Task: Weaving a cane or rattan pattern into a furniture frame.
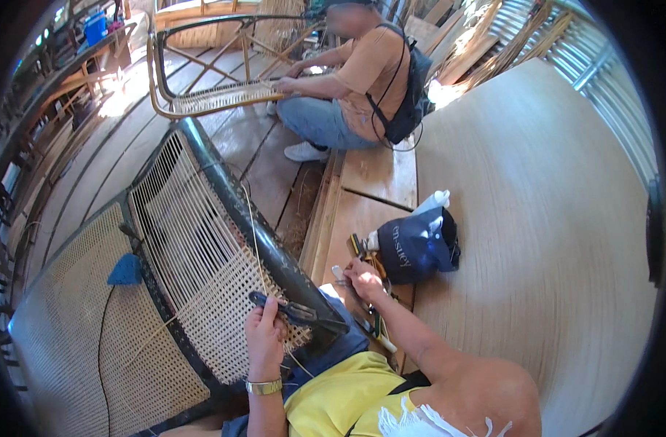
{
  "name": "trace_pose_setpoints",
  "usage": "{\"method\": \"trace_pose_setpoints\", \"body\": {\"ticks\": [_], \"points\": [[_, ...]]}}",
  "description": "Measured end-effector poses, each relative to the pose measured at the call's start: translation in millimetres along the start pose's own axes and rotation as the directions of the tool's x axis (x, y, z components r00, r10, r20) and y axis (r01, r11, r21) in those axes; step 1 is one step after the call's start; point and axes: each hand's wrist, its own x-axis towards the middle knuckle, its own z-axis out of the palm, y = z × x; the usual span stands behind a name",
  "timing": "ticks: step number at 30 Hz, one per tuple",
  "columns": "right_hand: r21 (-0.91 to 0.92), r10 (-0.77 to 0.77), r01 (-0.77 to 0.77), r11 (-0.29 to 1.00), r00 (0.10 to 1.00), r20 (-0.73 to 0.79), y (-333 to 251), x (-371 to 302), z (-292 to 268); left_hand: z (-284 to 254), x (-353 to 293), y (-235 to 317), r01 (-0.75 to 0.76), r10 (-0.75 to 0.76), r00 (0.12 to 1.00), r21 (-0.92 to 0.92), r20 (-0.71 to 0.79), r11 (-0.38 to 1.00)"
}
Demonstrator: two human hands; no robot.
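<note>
half-woven cane panel (pixel 215 313) at left, navy bag (pixel 409 251) at right.
on my feed, the left grip (pixel 265 333) is closed around a dark plier-like tool (pixel 298 313) above the panel's near right corner; the right grip (pixel 365 279) is near a yellow-and-black tool (pixel 357 245) just left of the bag, on the wooden surface (pixel 537 211), and i cannot tell whether it is clamped on anything. at the far side, a co-worker (pixel 380 73) sits touching another frame (pixel 223 98).
</note>
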Motion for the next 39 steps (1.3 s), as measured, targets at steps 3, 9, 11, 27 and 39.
{"method": "trace_pose_setpoints", "body": {"ticks": [3, 9, 11, 27, 39], "points": [[-0.073, -0.086, 0.082, 0.994, 0.994, -0.065, -0.3, -10.3, 4.1, 6.0, 1.7, 1.8, 0.016, -0.016, 1.000, 0.008, -0.011, 1.000], [-0.067, -0.020, 0.012, 0.998, 0.993, -0.120, 27.2, 10.9, 31.0, 2.1, -0.7, 5.2, -0.024, 0.024, 1.000, -0.007, 0.007, 1.000], [-0.064, -0.077, 0.071, 0.995, 0.992, -0.101, 22.3, 18.4, 32.0, -0.7, 2.1, 7.8, -0.045, 0.045, 0.997, 0.012, -0.055, 0.999], [0.797, -0.264, -0.005, 0.604, 0.942, 0.206, -189.1, -44.6, -104.4, 41.7, 45.0, 10.7, -0.148, 0.141, 0.986, 0.087, 0.085, 0.985], [0.769, -0.299, 0.021, 0.639, 0.928, 0.223, -181.8, -41.1, -103.1, 37.9, 41.1, 4.8, -0.151, 0.142, 0.987, 0.120, 0.081, 0.981]]}}
